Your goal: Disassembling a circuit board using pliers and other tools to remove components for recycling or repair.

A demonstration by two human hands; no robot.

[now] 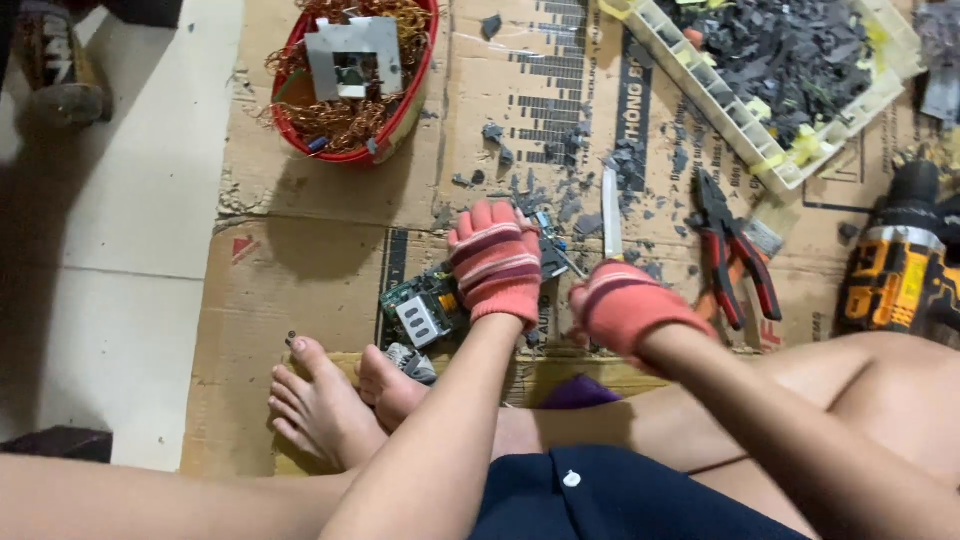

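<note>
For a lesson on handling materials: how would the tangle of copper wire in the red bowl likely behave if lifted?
The copper wire looks thin and loosely coiled, so it would probably flex and sag rather than stay stiff. Being knotted together, it would likely come up as one clump. The metal plate resting on top could slide off inside the red bowl.

Both hands, left hand and right hand, wear coral striped knit gloves; dark navy shorts, bare feet.

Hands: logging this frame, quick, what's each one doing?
Left hand: pressed down on the circuit board, grip unclear.
Right hand: closed on the knife.
</note>
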